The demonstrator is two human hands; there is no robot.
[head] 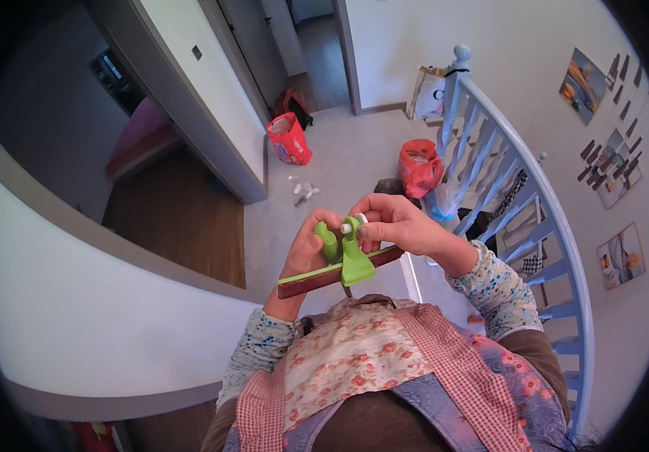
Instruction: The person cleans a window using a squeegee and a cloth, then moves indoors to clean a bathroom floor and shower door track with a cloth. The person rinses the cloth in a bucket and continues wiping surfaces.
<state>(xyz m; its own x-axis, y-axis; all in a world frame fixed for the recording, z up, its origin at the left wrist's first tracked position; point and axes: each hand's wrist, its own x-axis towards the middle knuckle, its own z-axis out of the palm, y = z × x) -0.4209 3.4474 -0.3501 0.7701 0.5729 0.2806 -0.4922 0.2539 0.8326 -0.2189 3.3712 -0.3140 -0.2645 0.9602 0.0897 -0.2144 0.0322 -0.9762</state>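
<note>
Both hands are raised together before my chest, around a green plastic tool head [356,270] with a dark reddish-brown strip [310,282] along its near edge. My left hand [308,243] grips its left side, near an upright green socket-like piece [327,242]. A ring-shaped green lug stands up from the centre bracket, and a white plastic pin [346,229] pokes through it. With thumb and fingers, my right hand [395,223] holds the pin's white end piece [361,219]. The strip's right end passes below the right hand.
A pale blue stair railing [533,169] curves along the right. Beside it stand a red plastic bag [419,166] and a dark bag [389,186]. Ahead are another red bag [290,140], a backpack [295,104] and small white scraps [304,189] on the floor. A white wall [104,271] bends leftward.
</note>
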